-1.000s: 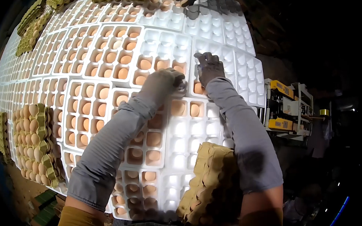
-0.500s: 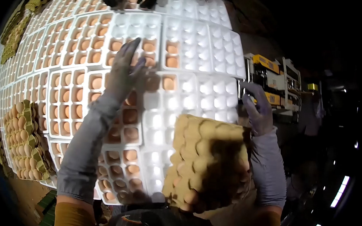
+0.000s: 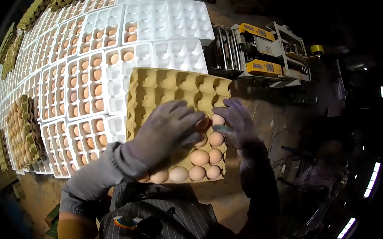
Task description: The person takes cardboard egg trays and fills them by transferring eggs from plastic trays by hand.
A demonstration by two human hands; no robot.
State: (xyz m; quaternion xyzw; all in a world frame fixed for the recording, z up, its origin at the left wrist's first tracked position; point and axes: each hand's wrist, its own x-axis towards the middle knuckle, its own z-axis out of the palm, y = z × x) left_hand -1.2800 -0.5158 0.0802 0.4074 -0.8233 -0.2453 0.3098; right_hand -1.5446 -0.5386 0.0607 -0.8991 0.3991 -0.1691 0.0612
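A brown pulp egg tray (image 3: 176, 82) lies in front of me, eggs in its near and right cups and bare cups along its far side. My gloved left hand (image 3: 167, 129) reaches over it, fingers curled round an egg (image 3: 203, 123) near the right side. At the tray's right edge, the thumb and fingers of my gloved right hand (image 3: 237, 122) close round another egg (image 3: 218, 120). Several more eggs (image 3: 199, 157) sit just below. My left hand hides the tray's middle.
White foam egg trays (image 3: 115, 89) spread to the left and beyond, many holding eggs. A stack of pulp trays with eggs (image 3: 24, 134) stands on them at left. A roller conveyor (image 3: 225, 47) joins a yellow-and-grey machine (image 3: 264, 49) at far right.
The pulp tray was tilted with its underside showing; now its cups face up. Both hands have come to its eggs, the left from the foam trays. Another person's gloved hands have left the view.
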